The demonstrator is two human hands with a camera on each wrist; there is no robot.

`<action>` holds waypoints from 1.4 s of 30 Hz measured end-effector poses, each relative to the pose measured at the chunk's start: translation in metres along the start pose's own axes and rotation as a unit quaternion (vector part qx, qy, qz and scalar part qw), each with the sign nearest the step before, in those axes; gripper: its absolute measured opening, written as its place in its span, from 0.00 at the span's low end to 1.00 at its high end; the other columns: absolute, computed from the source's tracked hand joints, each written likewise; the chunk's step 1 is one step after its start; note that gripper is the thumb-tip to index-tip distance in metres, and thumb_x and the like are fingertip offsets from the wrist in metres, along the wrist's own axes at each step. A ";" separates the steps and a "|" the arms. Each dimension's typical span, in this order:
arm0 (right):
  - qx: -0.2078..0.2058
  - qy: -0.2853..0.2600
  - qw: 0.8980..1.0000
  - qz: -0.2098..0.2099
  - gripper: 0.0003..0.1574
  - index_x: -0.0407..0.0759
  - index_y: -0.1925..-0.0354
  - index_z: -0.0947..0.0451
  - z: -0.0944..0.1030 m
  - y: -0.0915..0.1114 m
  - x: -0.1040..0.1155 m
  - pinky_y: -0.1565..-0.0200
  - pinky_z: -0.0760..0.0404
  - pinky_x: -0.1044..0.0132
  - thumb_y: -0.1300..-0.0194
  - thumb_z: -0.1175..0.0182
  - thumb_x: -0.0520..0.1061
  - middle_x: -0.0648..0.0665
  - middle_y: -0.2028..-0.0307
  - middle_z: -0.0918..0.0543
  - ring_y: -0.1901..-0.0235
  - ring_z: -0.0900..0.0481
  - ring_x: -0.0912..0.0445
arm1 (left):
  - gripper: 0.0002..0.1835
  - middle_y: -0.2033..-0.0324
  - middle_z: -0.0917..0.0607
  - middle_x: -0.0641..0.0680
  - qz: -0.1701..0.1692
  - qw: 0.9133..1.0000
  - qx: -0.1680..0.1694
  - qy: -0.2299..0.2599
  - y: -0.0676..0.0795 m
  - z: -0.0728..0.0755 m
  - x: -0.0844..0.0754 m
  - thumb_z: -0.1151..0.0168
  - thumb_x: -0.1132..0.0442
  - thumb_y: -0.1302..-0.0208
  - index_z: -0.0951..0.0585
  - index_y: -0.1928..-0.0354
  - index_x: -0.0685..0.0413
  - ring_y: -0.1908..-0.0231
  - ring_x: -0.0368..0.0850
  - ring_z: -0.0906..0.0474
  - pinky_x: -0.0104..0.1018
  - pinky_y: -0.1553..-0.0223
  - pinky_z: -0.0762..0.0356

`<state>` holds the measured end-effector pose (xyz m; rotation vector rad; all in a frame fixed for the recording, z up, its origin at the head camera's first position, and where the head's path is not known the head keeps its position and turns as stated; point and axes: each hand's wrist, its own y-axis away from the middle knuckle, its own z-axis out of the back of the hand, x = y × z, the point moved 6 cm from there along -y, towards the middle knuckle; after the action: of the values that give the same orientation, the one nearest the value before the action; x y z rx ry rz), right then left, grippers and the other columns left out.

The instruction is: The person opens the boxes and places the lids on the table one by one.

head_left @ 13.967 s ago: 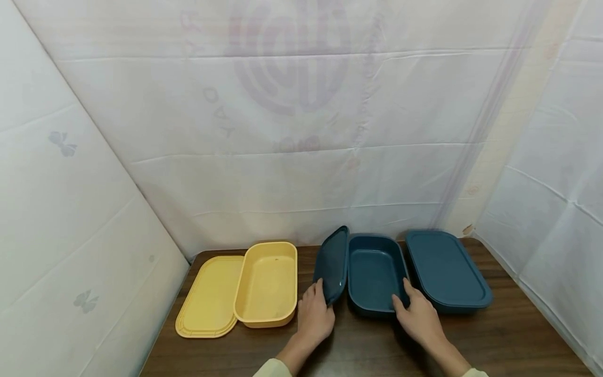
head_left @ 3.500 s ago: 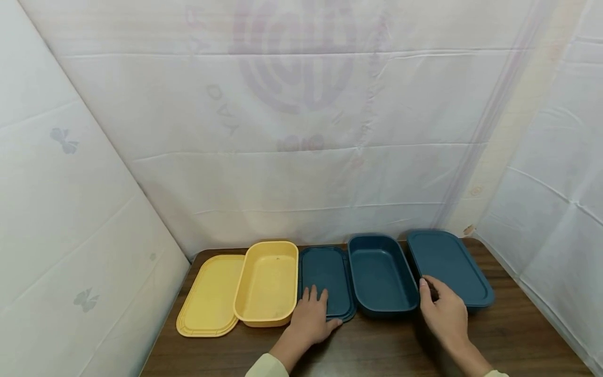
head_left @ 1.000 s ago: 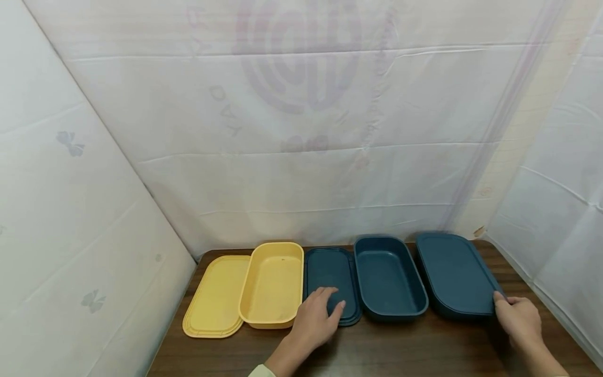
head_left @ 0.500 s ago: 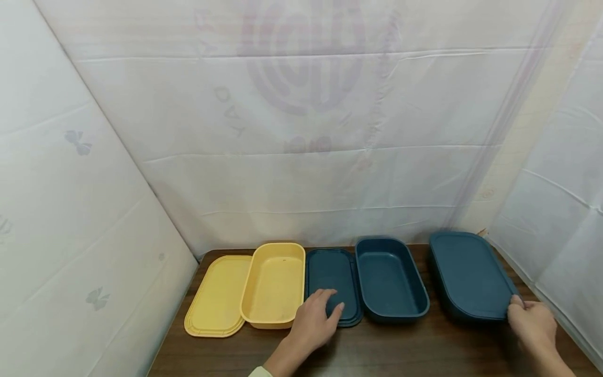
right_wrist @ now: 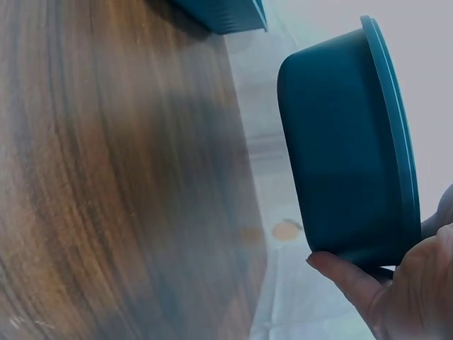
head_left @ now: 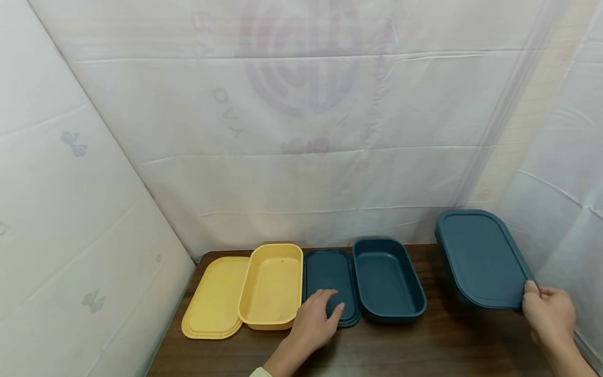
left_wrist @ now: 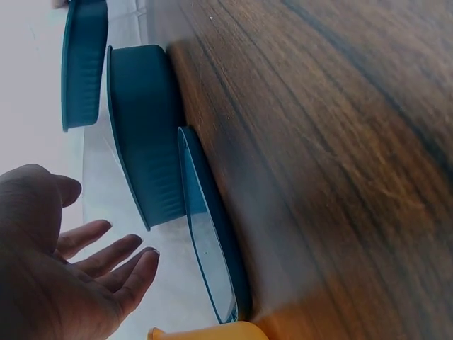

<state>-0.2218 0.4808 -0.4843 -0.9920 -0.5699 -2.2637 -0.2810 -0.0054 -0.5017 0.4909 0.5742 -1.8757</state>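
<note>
My right hand grips the near right corner of a lidded blue food container, raised off the table at the far right. In the right wrist view a finger supports that container from below, and its lid is on. Over a flat blue lid hovers my left hand, fingers loosely bent and holding nothing. The left wrist view has this hand apart from the lid. An open blue container stands to the lid's right.
An open yellow container stands left of the blue lid, partly over a flat yellow lid. All rest on a dark wooden table. White sheeting closes off the back and both sides.
The right hand has taken the lidded blue container rightward, then up off the table. Earlier, the blue lid was tilted in the left hand and then laid flat. The left hand has barely moved lately.
</note>
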 end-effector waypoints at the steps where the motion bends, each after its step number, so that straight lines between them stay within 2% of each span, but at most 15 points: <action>1: 0.000 -0.001 1.000 0.003 0.42 0.25 0.42 0.34 0.000 0.000 0.003 0.79 0.29 0.64 0.29 0.65 0.62 0.26 0.53 0.26 0.66 0.26 0.46 | 0.28 0.46 0.20 0.46 0.000 1.000 0.000 0.000 0.000 0.000 0.000 0.56 0.33 0.32 0.22 0.43 0.40 0.45 0.43 0.23 0.48 0.48 0.22; 4: -0.004 0.001 1.000 0.020 0.42 0.25 0.43 0.32 0.001 0.002 0.011 0.80 0.28 0.64 0.28 0.65 0.62 0.25 0.54 0.25 0.68 0.25 0.47 | 0.28 0.46 0.20 0.46 0.000 1.000 -0.002 0.003 -0.001 0.000 0.001 0.56 0.33 0.32 0.22 0.43 0.40 0.45 0.43 0.23 0.48 0.47 0.22; 8: -0.005 0.010 0.999 0.052 0.42 0.25 0.40 0.34 0.003 0.008 0.025 0.80 0.29 0.67 0.28 0.63 0.62 0.24 0.51 0.24 0.67 0.24 0.49 | 0.27 0.46 0.19 0.45 0.000 1.000 -0.005 0.007 -0.001 0.001 0.003 0.55 0.33 0.32 0.22 0.43 0.39 0.45 0.42 0.23 0.48 0.47 0.22; 12: 0.011 0.016 0.996 0.090 0.43 0.24 0.40 0.36 0.001 0.015 0.039 0.78 0.28 0.67 0.28 0.62 0.62 0.24 0.53 0.22 0.69 0.25 0.52 | 0.26 0.47 0.19 0.45 -0.007 1.000 -0.012 0.009 -0.001 0.004 0.002 0.55 0.34 0.32 0.22 0.44 0.39 0.45 0.42 0.23 0.47 0.47 0.22; 16: 0.039 0.015 0.993 0.110 0.45 0.23 0.37 0.40 -0.003 0.024 0.053 0.74 0.29 0.65 0.28 0.63 0.63 0.21 0.49 0.24 0.61 0.24 0.43 | 0.26 0.47 0.19 0.44 -0.023 0.999 -0.026 0.003 0.000 0.009 -0.003 0.56 0.34 0.31 0.22 0.44 0.39 0.45 0.41 0.23 0.46 0.47 0.22; 18: 0.040 0.017 0.992 0.121 0.45 0.22 0.37 0.41 -0.004 0.028 0.059 0.72 0.31 0.65 0.28 0.63 0.63 0.21 0.47 0.25 0.57 0.25 0.40 | 0.27 0.46 0.19 0.43 -0.030 0.999 -0.033 -0.001 0.000 0.011 -0.006 0.58 0.34 0.31 0.22 0.44 0.38 0.45 0.40 0.23 0.45 0.47 0.22; 22: 0.023 0.020 0.988 0.152 0.42 0.23 0.39 0.38 -0.007 0.040 0.072 0.74 0.31 0.68 0.27 0.60 0.60 0.23 0.53 0.21 0.63 0.24 0.46 | 0.27 0.45 0.20 0.42 -0.037 0.998 -0.042 0.000 0.000 0.013 -0.009 0.60 0.33 0.31 0.24 0.41 0.36 0.44 0.39 0.24 0.45 0.46 0.23; 27: 0.025 0.017 0.982 0.186 0.38 0.23 0.42 0.36 -0.018 0.057 0.086 0.76 0.31 0.72 0.26 0.58 0.58 0.20 0.50 0.23 0.64 0.21 0.47 | 0.27 0.44 0.21 0.43 -0.060 0.997 -0.042 -0.019 0.001 0.013 -0.015 0.61 0.36 0.29 0.26 0.38 0.38 0.44 0.40 0.24 0.45 0.45 0.23; 29: 0.036 0.015 0.979 0.201 0.38 0.23 0.42 0.36 -0.025 0.063 0.089 0.76 0.30 0.72 0.26 0.58 0.59 0.20 0.50 0.24 0.63 0.20 0.46 | 0.27 0.42 0.21 0.44 -0.069 0.997 -0.038 -0.026 0.003 0.012 -0.017 0.62 0.37 0.27 0.28 0.36 0.39 0.43 0.41 0.24 0.46 0.44 0.24; 33: 0.065 0.005 0.973 0.222 0.38 0.24 0.43 0.36 -0.040 0.079 0.098 0.75 0.27 0.71 0.26 0.58 0.60 0.21 0.51 0.22 0.64 0.20 0.51 | 0.29 0.39 0.24 0.44 -0.077 0.996 -0.044 -0.020 0.005 0.012 -0.020 0.67 0.37 0.26 0.32 0.33 0.39 0.41 0.41 0.25 0.46 0.43 0.25; 34: 0.077 0.000 0.971 0.225 0.39 0.24 0.43 0.37 -0.044 0.084 0.101 0.75 0.25 0.70 0.26 0.58 0.60 0.21 0.51 0.22 0.63 0.20 0.50 | 0.28 0.39 0.24 0.44 -0.078 0.996 -0.051 -0.015 0.005 0.013 -0.021 0.67 0.38 0.26 0.33 0.32 0.39 0.41 0.40 0.26 0.46 0.43 0.25; 38: 0.120 -0.014 0.965 0.234 0.39 0.25 0.43 0.38 -0.060 0.101 0.110 0.73 0.23 0.67 0.26 0.59 0.62 0.23 0.52 0.20 0.66 0.20 0.56 | 0.28 0.39 0.24 0.43 -0.087 0.992 -0.093 0.005 0.008 0.022 -0.028 0.67 0.41 0.24 0.40 0.28 0.40 0.43 0.39 0.25 0.46 0.45 0.24; 42: 0.164 -0.017 0.957 0.237 0.38 0.27 0.44 0.37 -0.079 0.115 0.115 0.69 0.23 0.68 0.26 0.58 0.63 0.27 0.53 0.19 0.64 0.21 0.58 | 0.30 0.37 0.26 0.43 -0.081 0.988 -0.127 0.035 0.009 0.029 -0.031 0.65 0.44 0.24 0.51 0.25 0.39 0.41 0.40 0.26 0.47 0.44 0.24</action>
<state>-0.2478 0.3109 -0.4293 -0.8870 -0.6209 -1.6690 -0.2635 -0.0022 -0.4622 0.3517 0.9109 -1.9086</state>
